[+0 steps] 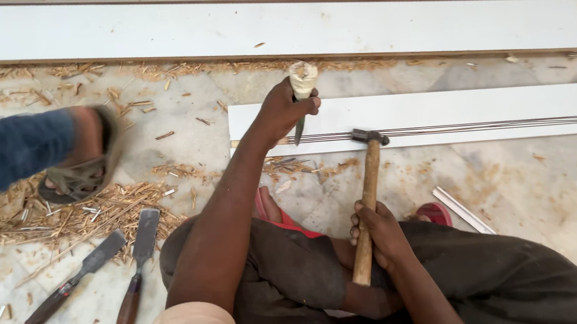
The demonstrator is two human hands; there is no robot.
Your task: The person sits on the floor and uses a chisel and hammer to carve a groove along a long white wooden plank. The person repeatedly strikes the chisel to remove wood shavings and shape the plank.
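Head view: left hand [283, 113] clenched around chisel [301, 91], blade tip on white board [449, 109] near its left end. Right hand [379, 236] gripping hammer [368, 200], head resting at board's near edge. Two spare chisels [105, 272] on floor [523, 184], left.

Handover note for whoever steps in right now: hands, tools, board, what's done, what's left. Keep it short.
Left hand: closed around the pale handle of a chisel, blade pointing down at the near white board.
Right hand: grips the wooden hammer low on its shaft; its head lies at the board's near edge.
Spare chisels: two chisels on the floor to the left, among wood shavings.
Another person's sandalled foot is close by on the left.
Done: thin grooves run along the board's near edge.
Left: cannot tell how much cutting remains.
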